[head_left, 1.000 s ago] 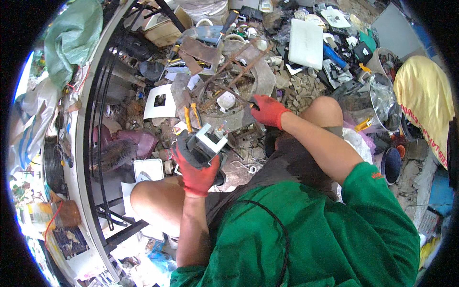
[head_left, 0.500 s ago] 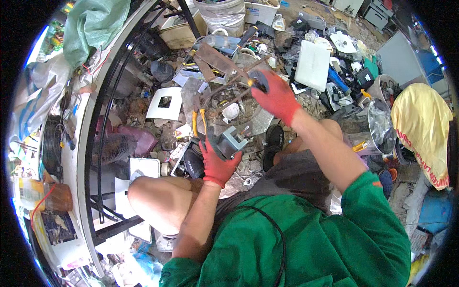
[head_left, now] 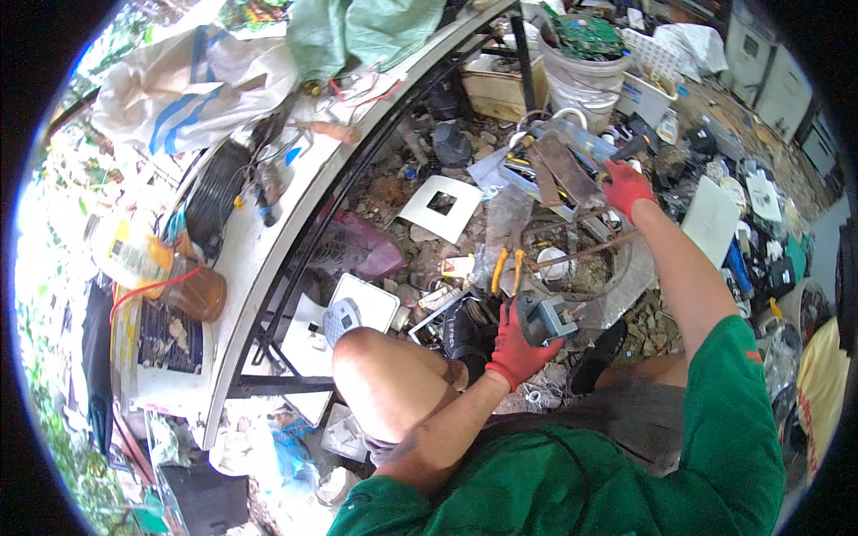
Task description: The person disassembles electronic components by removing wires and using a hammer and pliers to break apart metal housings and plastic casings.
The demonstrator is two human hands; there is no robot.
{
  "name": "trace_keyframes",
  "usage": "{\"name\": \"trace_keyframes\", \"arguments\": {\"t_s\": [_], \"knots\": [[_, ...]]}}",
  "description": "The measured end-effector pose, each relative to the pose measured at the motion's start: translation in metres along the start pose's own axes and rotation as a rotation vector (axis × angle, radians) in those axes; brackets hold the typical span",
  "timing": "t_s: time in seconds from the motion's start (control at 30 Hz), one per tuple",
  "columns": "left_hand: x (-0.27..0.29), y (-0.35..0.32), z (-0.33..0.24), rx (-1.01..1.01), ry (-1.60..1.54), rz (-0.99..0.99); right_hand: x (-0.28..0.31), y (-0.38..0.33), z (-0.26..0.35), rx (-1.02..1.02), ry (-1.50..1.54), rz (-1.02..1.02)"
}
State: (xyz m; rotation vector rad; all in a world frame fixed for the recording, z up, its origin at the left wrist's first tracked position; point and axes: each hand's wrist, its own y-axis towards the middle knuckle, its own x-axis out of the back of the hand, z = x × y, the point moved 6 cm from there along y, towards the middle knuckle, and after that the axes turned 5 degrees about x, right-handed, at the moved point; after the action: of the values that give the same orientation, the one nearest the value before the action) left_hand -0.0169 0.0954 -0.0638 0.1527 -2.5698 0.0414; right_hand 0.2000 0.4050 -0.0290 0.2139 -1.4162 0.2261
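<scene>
My left hand [head_left: 521, 350], in a red glove, grips a grey boxy metal part [head_left: 554, 317] with a squared notch. Just beyond those fingers, the yellow handles of a pair of pliers [head_left: 507, 271] point towards me. My right hand [head_left: 629, 189], also gloved in red, reaches out far right with its fingers closed. A small yellow bit shows at its fingertips; the rest of what it holds is hidden. Close by lie flat rusty metal pieces [head_left: 567, 170] and a black-handled tool [head_left: 634, 146]. A thin rusty rod [head_left: 585, 252] crosses the ground between my hands.
A white-topped table [head_left: 295, 237] with a black metal frame stands at left, holding a bottle of brown liquid [head_left: 197, 290]. A white plate with a square hole [head_left: 440, 207] lies beyond my knee. Further off are a bucket of circuit boards [head_left: 585, 76] and heaped scrap.
The view has swung left, bringing more of the table in. My right hand has reached further out, towards the rusty pieces. The left still grips the grey metal part.
</scene>
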Motion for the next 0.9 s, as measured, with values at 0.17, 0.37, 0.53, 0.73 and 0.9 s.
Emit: {"name": "trace_keyframes", "arguments": {"t_s": [0.17,0.37,0.53,0.73,0.9], "knots": [[-0.004,0.005,0.014,0.057,0.139,-0.03,-0.003,-0.004,-0.006,-0.004,0.122,-0.004],[-0.001,0.0,0.02,-0.09,0.112,0.03,0.048,-0.054,-0.008,0.268,0.246,-0.476],[0.001,0.008,0.001,-0.083,0.158,0.074,0.127,-0.188,-0.055,0.212,0.661,-0.594],[0.013,0.026,0.005,-0.135,0.167,-0.121,0.084,-0.334,-0.14,-0.232,0.917,-0.632],[-0.021,0.039,-0.008,-0.19,0.105,-0.146,0.002,-0.43,-0.246,-0.601,0.884,-0.784]]}}
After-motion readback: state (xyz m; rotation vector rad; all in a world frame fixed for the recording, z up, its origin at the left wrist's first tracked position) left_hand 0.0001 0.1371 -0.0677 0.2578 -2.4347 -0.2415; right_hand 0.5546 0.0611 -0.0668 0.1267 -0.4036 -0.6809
